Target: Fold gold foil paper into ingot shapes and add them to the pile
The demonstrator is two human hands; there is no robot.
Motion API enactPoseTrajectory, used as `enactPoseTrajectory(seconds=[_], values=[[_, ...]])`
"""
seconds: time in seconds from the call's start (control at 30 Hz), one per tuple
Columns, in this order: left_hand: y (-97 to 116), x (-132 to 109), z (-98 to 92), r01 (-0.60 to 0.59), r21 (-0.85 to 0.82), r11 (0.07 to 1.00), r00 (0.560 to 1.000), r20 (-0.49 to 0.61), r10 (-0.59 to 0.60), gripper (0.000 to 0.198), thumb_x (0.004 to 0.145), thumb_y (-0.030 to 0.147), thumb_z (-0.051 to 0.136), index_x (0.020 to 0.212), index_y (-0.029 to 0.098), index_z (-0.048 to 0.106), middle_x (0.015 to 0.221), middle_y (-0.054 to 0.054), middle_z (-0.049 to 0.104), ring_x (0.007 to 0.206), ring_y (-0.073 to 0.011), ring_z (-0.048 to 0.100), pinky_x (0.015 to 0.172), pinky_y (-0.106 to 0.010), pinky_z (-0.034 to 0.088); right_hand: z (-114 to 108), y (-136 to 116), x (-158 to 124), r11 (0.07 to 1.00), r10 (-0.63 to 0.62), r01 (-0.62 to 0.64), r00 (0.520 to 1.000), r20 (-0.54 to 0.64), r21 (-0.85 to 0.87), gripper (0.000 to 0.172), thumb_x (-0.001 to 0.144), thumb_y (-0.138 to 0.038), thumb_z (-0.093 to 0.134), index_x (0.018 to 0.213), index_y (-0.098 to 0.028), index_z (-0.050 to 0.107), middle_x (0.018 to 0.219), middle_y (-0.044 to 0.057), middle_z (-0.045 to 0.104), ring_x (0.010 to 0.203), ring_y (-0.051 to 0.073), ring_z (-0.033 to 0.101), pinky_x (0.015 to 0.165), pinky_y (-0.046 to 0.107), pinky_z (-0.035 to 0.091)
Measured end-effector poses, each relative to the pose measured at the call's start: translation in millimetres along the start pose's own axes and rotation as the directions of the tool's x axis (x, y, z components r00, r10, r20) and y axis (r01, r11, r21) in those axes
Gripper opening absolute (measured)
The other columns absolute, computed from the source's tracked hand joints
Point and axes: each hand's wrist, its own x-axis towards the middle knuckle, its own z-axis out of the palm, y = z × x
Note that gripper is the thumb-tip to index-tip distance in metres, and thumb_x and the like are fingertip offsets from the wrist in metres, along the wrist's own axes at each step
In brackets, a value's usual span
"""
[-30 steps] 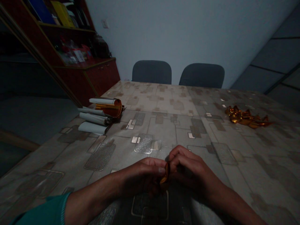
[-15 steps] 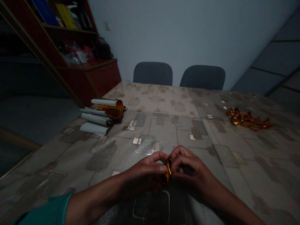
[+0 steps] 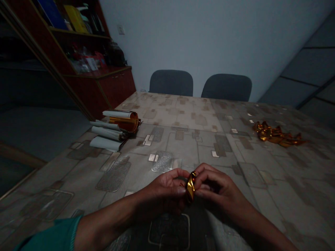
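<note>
Between my two hands is a small folded piece of shiny gold foil paper (image 3: 191, 187), held above the near side of the table. My left hand (image 3: 167, 190) pinches its left side, thumb in front and fingers behind. From the right, my right hand (image 3: 218, 184) grips its other side between thumb and bent fingers. Parts of the folded piece are covered by the fingertips. At the right of the table lies a cluster of folded gold foil pieces (image 3: 277, 135), apart from my hands.
Rolled or folded sheets of gold and pale paper (image 3: 115, 129) lie at the table's left edge. A patterned cloth covers the table (image 3: 183, 111). Two dark chairs (image 3: 171, 82) stand at the far side, before a wall. A reddish cabinet (image 3: 115, 87) with shelves is at the back left.
The foil piece has turned so more of its shiny face shows, and it sits slightly further right. My right hand's fingers have shifted a little on it.
</note>
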Motion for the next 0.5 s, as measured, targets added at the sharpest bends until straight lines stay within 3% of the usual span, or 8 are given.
enactPoseTrajectory(seconds=[0.23, 0.37, 0.47, 0.5], values=[[-6.3, 4.1, -4.0, -0.083, 0.028, 0.996, 0.995, -0.059, 0.084, 0.051, 0.073, 0.032, 0.084, 0.111, 0.020, 0.052, 0.089, -0.002, 0.064, 0.061, -0.0081, 0.058, 0.051, -0.016, 0.042, 4.5, -6.3, -0.3, 0.999, -0.013, 0.013, 1.000, 0.000, -0.043, 0.013, 0.088, -0.034, 0.067, 0.083, -0.022, 0.065, 0.089, 0.003, 0.060, 0.082, 0.018, 0.059, 0.071, 0.031, 0.047], [-9.6, 6.0, -3.3, -0.169, 0.047, 0.985, 0.976, -0.131, 0.174, 0.056, 0.073, 0.031, 0.084, 0.116, 0.022, 0.050, 0.093, -0.005, 0.068, 0.064, -0.0122, 0.064, 0.053, -0.018, 0.044, 10.5, -6.9, -0.7, 0.999, -0.016, 0.015, 0.999, 0.031, 0.032, 0.021, 0.086, -0.036, 0.068, 0.102, -0.023, 0.063, 0.099, 0.005, 0.064, 0.088, 0.021, 0.065, 0.077, 0.035, 0.052], [-11.1, 7.1, -1.9, -0.217, 0.068, 0.974, 0.959, -0.172, 0.225, 0.052, 0.073, 0.031, 0.084, 0.113, 0.020, 0.051, 0.101, -0.010, 0.071, 0.073, -0.0176, 0.070, 0.057, -0.022, 0.049, 18.1, -2.3, -0.5, 0.996, -0.025, 0.021, 0.998, -0.052, -0.081, 0.038, 0.078, -0.025, 0.075, 0.112, -0.025, 0.059, 0.107, 0.006, 0.066, 0.093, 0.023, 0.066, 0.080, 0.037, 0.052], [-11.1, 7.3, -1.6, -0.224, 0.075, 0.972, 0.956, -0.179, 0.234, 0.050, 0.073, 0.031, 0.084, 0.110, 0.019, 0.052, 0.103, -0.011, 0.071, 0.075, -0.0188, 0.071, 0.058, -0.023, 0.050, 20.5, 0.4, -0.4, 0.987, -0.043, 0.026, 0.993, -0.107, -0.158, 0.036, 0.076, -0.023, 0.075, 0.108, -0.024, 0.059, 0.104, 0.006, 0.067, 0.091, 0.023, 0.066, 0.078, 0.037, 0.051]])
